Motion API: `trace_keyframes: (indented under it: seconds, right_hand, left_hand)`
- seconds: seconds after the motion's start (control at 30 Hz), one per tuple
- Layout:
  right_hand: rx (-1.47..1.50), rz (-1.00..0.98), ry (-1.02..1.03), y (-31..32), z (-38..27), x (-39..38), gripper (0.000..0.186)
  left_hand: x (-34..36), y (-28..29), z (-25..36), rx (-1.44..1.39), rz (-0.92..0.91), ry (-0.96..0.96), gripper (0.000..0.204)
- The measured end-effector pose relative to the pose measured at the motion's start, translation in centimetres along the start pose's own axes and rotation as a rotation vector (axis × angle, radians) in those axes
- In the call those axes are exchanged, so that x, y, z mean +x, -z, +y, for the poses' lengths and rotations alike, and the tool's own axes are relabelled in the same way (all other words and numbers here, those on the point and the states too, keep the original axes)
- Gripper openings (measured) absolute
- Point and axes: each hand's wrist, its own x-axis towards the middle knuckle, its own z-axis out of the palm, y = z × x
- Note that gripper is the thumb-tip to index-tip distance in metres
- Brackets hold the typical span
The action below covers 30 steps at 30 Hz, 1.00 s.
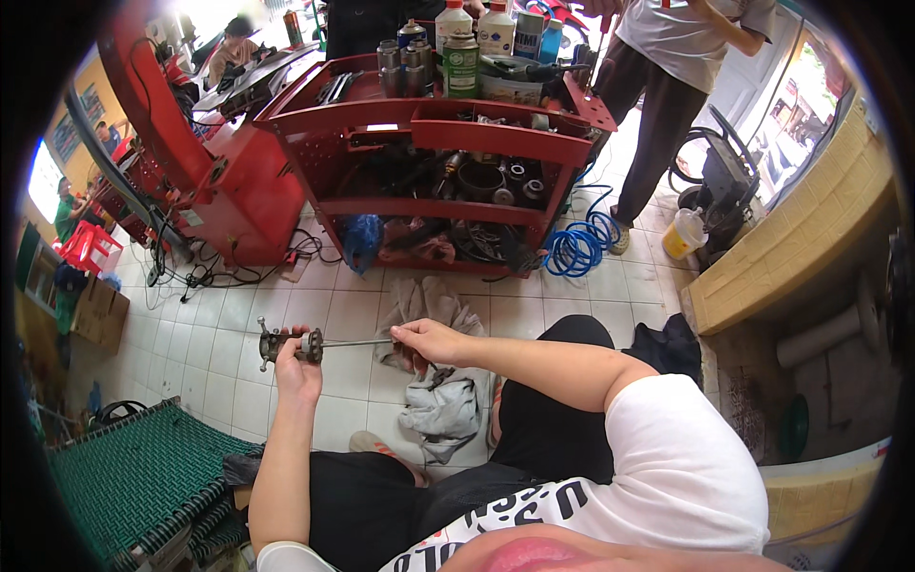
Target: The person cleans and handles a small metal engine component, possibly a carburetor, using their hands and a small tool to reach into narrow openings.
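Note:
Out over the tiled floor, my left hand [298,375] is closed round a dark metal part [311,346], round-bodied with knobbed arms at its far left end. A thin straight metal rod [357,342] runs from that part toward the right. My right hand [431,340] pinches the rod's other end; its fingertips partly hide what is there. Whether the rod passes into the part or only touches it, I cannot tell. Below the right hand, a crumpled grey cloth [443,418] lies on the floor between my feet, with a small dark object [440,376] at its upper edge.
A red tool cart [477,139] stands ahead, loaded with bottles, cans and tools. Right of it are a coiled blue hose [575,250], a standing person [658,86] and a yellowish bucket [683,234]. Red machinery [250,205] and cables stand left; a green woven seat [133,467] is near left.

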Motion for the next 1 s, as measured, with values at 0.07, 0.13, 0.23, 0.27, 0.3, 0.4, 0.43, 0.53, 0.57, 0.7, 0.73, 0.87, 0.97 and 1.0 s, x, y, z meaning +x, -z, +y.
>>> trace_keyframes:
  seconds: [0.07, 0.13, 0.23, 0.27, 0.3, 0.4, 0.43, 0.53, 0.57, 0.7, 0.73, 0.87, 0.97, 1.0]
  right_hand:
    - [0.029, 0.002, 0.012, -0.1, -0.3, -0.3, 0.037]
    - [0.059, 0.003, 0.023, -0.1, -0.4, -0.3, 0.038]
    - [-0.024, 0.000, 0.078, 0.1, -0.4, -0.4, 0.038]
    - [-0.054, -0.007, 0.076, 0.2, -0.6, -0.5, 0.038]
    - [-0.084, -0.014, 0.074, 0.3, -0.7, -0.5, 0.037]
    - [-0.011, -0.010, 0.028, 0.4, -0.3, -0.1, 0.036]
    - [-0.011, -0.009, 0.028, 0.5, -0.1, -0.2, 0.036]
    - [0.053, 0.006, -0.008, 0.1, -0.6, -0.5, 0.035]
    - [0.045, 0.020, 0.032, -0.2, -0.8, -0.7, 0.035]
    - [-0.080, 0.037, 0.106, -0.1, -0.8, -0.5, 0.035]
    - [-0.083, 0.037, 0.106, 0.0, -0.8, -0.5, 0.035]
    - [-0.073, -0.009, 0.043, 0.0, -0.4, -0.2, 0.038]
    - [-0.043, -0.023, 0.027, 0.4, 0.0, -0.1, 0.041]
    - [-0.039, -0.028, 0.012, 0.3, -0.1, -0.2, 0.042]
  left_hand:
    - [0.0, 0.0, 0.1, -0.003, -0.003, 0.001, 0.040]
    - [0.0, 0.0, 0.1, -0.007, -0.005, 0.002, 0.039]
    - [0.0, -0.2, 0.1, -0.013, -0.002, 0.001, 0.037]
    - [-0.1, -0.2, 0.1, -0.014, -0.002, 0.008, 0.036]
    - [-0.1, -0.2, 0.1, -0.015, -0.001, 0.015, 0.036]
    - [-0.1, -0.2, 0.0, -0.037, -0.030, 0.029, 0.035]
    - [-0.1, -0.2, -0.1, -0.037, -0.031, 0.030, 0.035]
    - [-0.3, -0.3, 0.1, -0.018, -0.026, 0.020, 0.036]
    - [-0.3, -0.3, 0.1, -0.031, -0.008, 0.016, 0.035]
    - [-0.2, -0.5, 0.1, -0.040, 0.019, 0.008, 0.034]
    - [-0.2, -0.5, 0.1, -0.042, 0.018, 0.007, 0.034]
    - [-0.3, -0.3, -0.1, -0.023, -0.004, 0.011, 0.040]
    - [-0.3, -0.6, -0.1, -0.015, -0.006, 0.016, 0.043]
    - [-0.3, -0.5, -0.1, -0.011, -0.004, 0.012, 0.044]
